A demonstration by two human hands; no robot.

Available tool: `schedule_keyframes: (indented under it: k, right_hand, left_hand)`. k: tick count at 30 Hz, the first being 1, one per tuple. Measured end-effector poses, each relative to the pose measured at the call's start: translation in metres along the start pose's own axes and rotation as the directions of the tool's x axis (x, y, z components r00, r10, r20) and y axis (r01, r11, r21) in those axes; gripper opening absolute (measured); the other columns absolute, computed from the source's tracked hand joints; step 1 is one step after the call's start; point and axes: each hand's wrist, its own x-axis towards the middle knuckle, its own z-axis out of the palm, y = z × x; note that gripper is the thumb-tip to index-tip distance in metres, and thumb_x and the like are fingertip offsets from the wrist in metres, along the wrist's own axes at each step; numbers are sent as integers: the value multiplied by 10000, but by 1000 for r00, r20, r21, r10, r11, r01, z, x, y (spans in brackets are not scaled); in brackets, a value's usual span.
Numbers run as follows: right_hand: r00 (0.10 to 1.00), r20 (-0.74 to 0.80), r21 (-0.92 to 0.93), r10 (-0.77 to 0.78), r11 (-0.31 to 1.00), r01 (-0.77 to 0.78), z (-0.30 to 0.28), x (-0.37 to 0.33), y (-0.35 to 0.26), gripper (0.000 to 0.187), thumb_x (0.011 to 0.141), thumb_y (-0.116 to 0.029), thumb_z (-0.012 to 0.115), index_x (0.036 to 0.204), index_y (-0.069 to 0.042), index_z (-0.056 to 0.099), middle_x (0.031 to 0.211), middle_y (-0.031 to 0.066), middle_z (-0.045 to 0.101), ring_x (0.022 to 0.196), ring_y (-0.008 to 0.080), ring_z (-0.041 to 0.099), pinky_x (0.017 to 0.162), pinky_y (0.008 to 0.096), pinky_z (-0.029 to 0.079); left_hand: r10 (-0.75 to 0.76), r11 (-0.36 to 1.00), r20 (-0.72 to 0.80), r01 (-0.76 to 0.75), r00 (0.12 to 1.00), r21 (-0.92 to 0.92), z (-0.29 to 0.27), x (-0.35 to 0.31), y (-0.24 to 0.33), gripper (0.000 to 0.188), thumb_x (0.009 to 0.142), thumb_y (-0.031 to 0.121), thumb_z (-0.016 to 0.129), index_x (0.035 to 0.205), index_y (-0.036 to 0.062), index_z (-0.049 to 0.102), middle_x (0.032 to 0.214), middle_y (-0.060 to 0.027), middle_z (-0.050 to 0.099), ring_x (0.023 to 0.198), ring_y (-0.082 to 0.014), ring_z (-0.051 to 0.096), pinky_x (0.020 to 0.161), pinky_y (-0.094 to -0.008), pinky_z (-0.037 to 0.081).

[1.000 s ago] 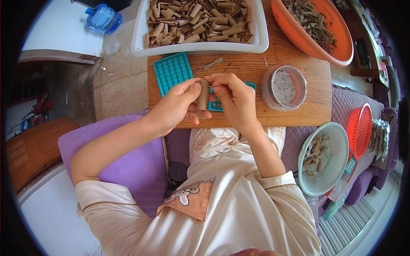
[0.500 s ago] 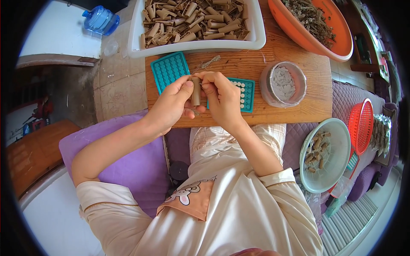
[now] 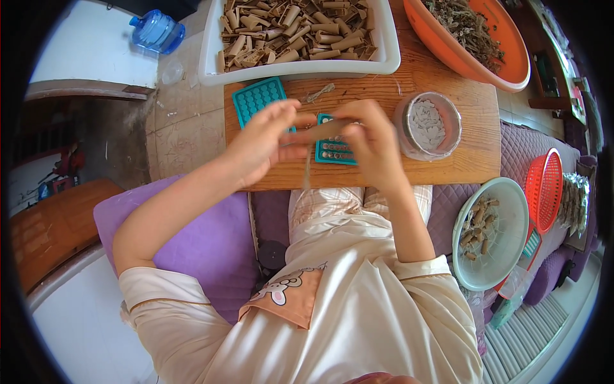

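Over the table, my right hand [image 3: 376, 142] pinches one end of a brown tube-like piece [image 3: 322, 132], smeared by motion. My left hand [image 3: 259, 142] is at the other end, its fingers spread and blurred; whether they touch the piece is hard to see. A thin pale strand [image 3: 307, 171] hangs below it. Partly behind my right hand lies a teal tray [image 3: 337, 161] with small round pieces in its wells. Another teal tray [image 3: 256, 97], its wells showing no pieces, lies beyond my left hand.
At the table's far side stands a white bin [image 3: 300, 72] of brown tubes. An orange basin [image 3: 511, 78] holds dried plant matter. A clear tub [image 3: 409, 146] contains whitish pieces. Right of the table are a pale green basin [image 3: 508, 246] with brown tubes and a red basket [image 3: 543, 192].
My hands have moved apart, the right one to the right. The brown piece has turned from upright to nearly level. My left fingers have spread from their grip on it.
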Motion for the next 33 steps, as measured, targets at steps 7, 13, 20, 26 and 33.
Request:
schedule_keyframes:
  k: [7,13,20,26,33]
  right_hand:
    - [540,-838,-114,80,942,-316,-136,-65,-14,229,836,-105,527,1032,14,539,842,84,577,684,119,554,632,218,461]
    - [548,-835,-535,-51,308,-787,-253,-203,-2,208,797,-162,577,932,-5,593,720,90,589,662,162,556,626,254,451]
    - [604,-671,-713,431,-153,-684,-236,-251,27,281,773,-147,562,1040,-60,544,937,163,560,908,313,525,772,370,431]
    - [789,-605,-681,108,442,-583,-159,-102,-7,342,774,-61,564,1110,-44,502,1077,143,521,833,250,556,675,271,461]
    - [975,-220,-463,30,877,-131,-72,33,-6,178,778,-12,535,950,-20,579,823,101,596,666,167,578,585,249,457]
  left_hand:
    - [123,976,-108,-100,986,196,-35,32,5,257,891,240,426,1093,82,445,1063,-56,518,869,-122,527,684,-221,445]
    - [445,-399,470,-301,762,866,-42,43,-41,298,832,209,494,1120,131,493,1220,-129,435,1181,-322,348,957,-523,256]
    - [315,-517,530,-327,787,791,-47,55,-61,409,830,278,480,1229,212,420,1312,-65,343,1263,-316,190,931,-660,90]
    - [322,-532,544,-327,775,781,-50,56,-65,410,829,299,479,1199,124,445,1262,-55,404,1263,-279,205,950,-635,113]
    - [418,-515,582,-346,697,784,-46,60,-64,388,818,262,508,1144,56,469,1229,-49,416,1237,-226,271,942,-632,116]
